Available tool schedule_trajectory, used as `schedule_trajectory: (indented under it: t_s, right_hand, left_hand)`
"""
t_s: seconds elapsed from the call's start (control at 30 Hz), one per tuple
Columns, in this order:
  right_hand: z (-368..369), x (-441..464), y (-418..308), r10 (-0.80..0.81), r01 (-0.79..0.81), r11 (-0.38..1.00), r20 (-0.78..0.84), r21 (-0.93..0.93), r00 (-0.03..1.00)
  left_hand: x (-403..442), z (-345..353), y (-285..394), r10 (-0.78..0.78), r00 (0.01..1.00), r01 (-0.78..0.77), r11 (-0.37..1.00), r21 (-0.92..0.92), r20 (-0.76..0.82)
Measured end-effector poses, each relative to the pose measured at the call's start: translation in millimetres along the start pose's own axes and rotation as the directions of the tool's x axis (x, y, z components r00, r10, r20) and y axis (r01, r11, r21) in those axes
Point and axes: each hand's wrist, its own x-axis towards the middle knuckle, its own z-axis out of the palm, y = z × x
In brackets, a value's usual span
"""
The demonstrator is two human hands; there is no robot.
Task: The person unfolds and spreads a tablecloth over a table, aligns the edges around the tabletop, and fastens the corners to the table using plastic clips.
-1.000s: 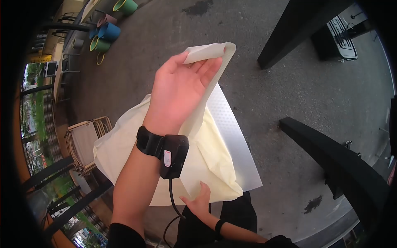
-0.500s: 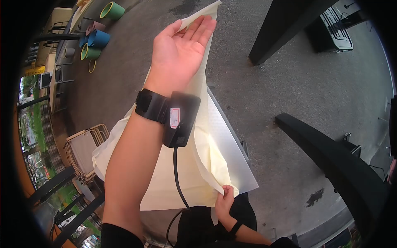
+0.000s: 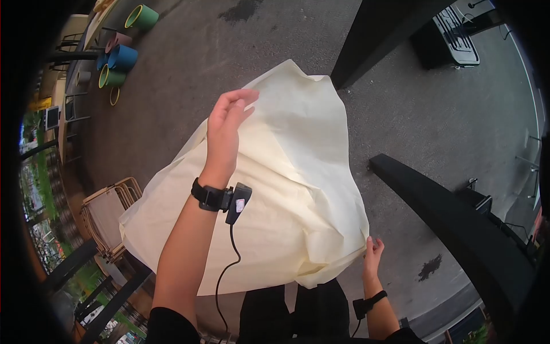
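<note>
A large cream tablecloth (image 3: 269, 172) is spread over the table in front of me and hides its top. Folds bunch up near its lower right, and the far right part is smoother. My left hand (image 3: 229, 123) is over the far left part of the cloth, fingers slightly bent and thumb apart, with nothing in it. At the right edge, my right hand (image 3: 373, 255) has its fingers on the cloth's border, where a fold is drawn toward it. A black strapped device (image 3: 220, 198) with a cable sits on my left wrist.
A black post (image 3: 372, 43) stands beyond the cloth's far right, and a slanting black beam (image 3: 447, 209) lies to the right. Folding chairs (image 3: 109, 212) lean at left. Coloured buckets (image 3: 122, 58) stand at the far left, and a black case (image 3: 447, 40) at the far right.
The tablecloth's raised right side has come down over the white tabletop that was showing. My right hand has moved right with the edge; my left hand has turned and drawn back toward me.
</note>
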Motion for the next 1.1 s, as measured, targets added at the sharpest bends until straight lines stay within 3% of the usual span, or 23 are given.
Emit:
schedule_trajectory:
  t_s: [0.07, 0.13, 0.2, 0.27, 0.3, 0.33, 0.4, 0.5, 0.53, 0.6, 0.63, 0.67, 0.7, 0.73, 0.77, 0.8, 0.87, 0.9, 0.97, 1.0, 1.07, 1.1]
  right_hand:
    - [16.7, -29.7, 6.4, 0.047, -0.048, 0.999, -0.087, -0.003, 0.995]
    - [35.6, -53.5, 22.9, 0.111, -0.114, 0.992, -0.058, -0.047, 0.992]
    - [37.9, -59.6, 35.0, 0.172, -0.174, 0.98, -0.024, -0.096, 0.985]
    - [31.5, -60.6, 45.0, 0.048, -0.046, 0.953, 0.0, -0.298, 0.999]
    - [28.6, -57.8, 54.7, -0.083, 0.038, 0.933, -0.112, -0.358, 0.99]
    - [20.7, -54.1, 62.8, -0.086, 0.042, 0.931, -0.107, -0.363, 0.99]
    - [-0.4, -37.6, 72.1, -0.042, 0.039, 0.997, -0.044, -0.071, 0.998]
    - [-27.3, -7.9, 67.9, -0.113, 0.113, 0.994, 0.009, -0.009, 0.994]
    - [-33.0, 2.0, 66.6, -0.131, 0.131, 0.991, 0.021, -0.019, 0.991]
    - [-45.6, 32.1, 84.2, -0.002, -0.009, 0.997, -0.125, -0.082, 0.992]
    - [-57.3, 63.2, 112.2, -0.081, 0.03, 0.973, -0.213, -0.229, 0.974]
    - [-46.0, 55.2, 95.5, -0.101, 0.052, 0.969, -0.195, -0.242, 0.975]
    - [-36.3, 44.0, 79.1, -0.36, 0.22, 0.87, -0.266, -0.441, 0.894]
    - [-23.3, 28.3, 55.8, -0.608, 0.341, 0.7, -0.272, -0.628, 0.746]
    - [-7.6, 9.4, 31.8, -0.653, 0.427, 0.638, -0.156, -0.641, 0.741]
    - [13.7, -17.1, 6.5, -0.673, 0.455, 0.616, -0.13, -0.644, 0.728]
    - [58.0, -71.9, -29.1, -0.839, 0.735, 0.173, 0.292, -0.655, 0.458]
    - [73.9, -86.7, -30.2, -0.843, 0.752, 0.144, 0.318, -0.643, 0.434]
    - [106.4, -111.8, -26.2, -0.715, 0.808, -0.03, 0.577, -0.589, 0.395]
    - [121.5, -122.1, -18.8, -0.711, 0.82, -0.04, 0.592, -0.571, 0.378]
    - [148.1, -141.6, -0.1, -0.558, 0.82, -0.148, 0.732, -0.552, 0.392]
    - [158.3, -151.0, 6.0, -0.525, 0.808, -0.183, 0.751, -0.559, 0.401]
  left_hand:
    - [-62.1, -21.2, -29.8, 0.039, 0.975, 0.032, 0.949, 0.313, -0.218]
    - [-133.6, -33.9, -72.4, 0.012, 0.948, 0.138, 0.885, 0.444, -0.318]
    - [-209.5, -43.7, -107.8, -0.08, 0.969, 0.225, 0.676, 0.701, -0.234]
    - [-273.2, -46.0, -133.6, -0.22, 0.963, 0.251, 0.501, 0.828, -0.158]
    - [-303.1, -47.5, -148.8, -0.222, 0.961, 0.257, 0.502, 0.826, -0.165]
    - [-330.7, -49.7, -164.7, -0.284, 0.942, 0.289, 0.426, 0.857, -0.176]
    - [-355.2, -53.8, -181.5, -0.341, 0.918, 0.324, 0.352, 0.878, -0.202]
    - [-373.8, -54.6, -194.0, -0.365, 0.891, 0.396, 0.335, 0.855, -0.269]
    - [-375.3, -56.4, -196.5, -0.366, 0.892, 0.386, 0.312, 0.868, -0.265]
    - [-376.2, -59.9, -197.5, -0.353, 0.891, 0.394, 0.295, 0.87, -0.284]
    - [-376.2, -60.3, -195.1, -0.345, 0.901, 0.379, 0.33, 0.865, -0.263]
    - [-380.3, -63.6, -192.7, -0.34, 0.909, 0.364, 0.362, 0.858, -0.243]
    - [-388.6, -70.1, -191.7, -0.333, 0.904, 0.386, 0.365, 0.847, -0.269]
    - [-397.7, -76.2, -192.0, -0.26, 0.943, 0.308, 0.449, 0.839, -0.207]
    - [-406.7, -83.2, -192.9, -0.176, 0.973, 0.222, 0.522, 0.824, -0.151]
    - [-417.6, -91.9, -194.1, -0.164, 0.969, 0.243, 0.527, 0.814, -0.183]
    - [-444.1, -114.4, -197.4, -0.09, 0.973, 0.226, 0.584, 0.78, -0.214]
    - [-457.0, -128.2, -202.2, -0.082, 0.965, 0.248, 0.588, 0.77, -0.248]
    - [-482.8, -160.4, -213.6, -0.078, 0.898, 0.4, 0.55, 0.733, -0.432]
    - [-492.2, -178.4, -217.8, -0.073, 0.889, 0.416, 0.542, 0.73, -0.453]
    - [-508.2, -219.3, -228.3, -0.071, 0.713, 0.624, 0.52, 0.584, -0.698]
    - [-518.6, -243.2, -237.3, -0.071, 0.701, 0.635, 0.515, 0.575, -0.71]
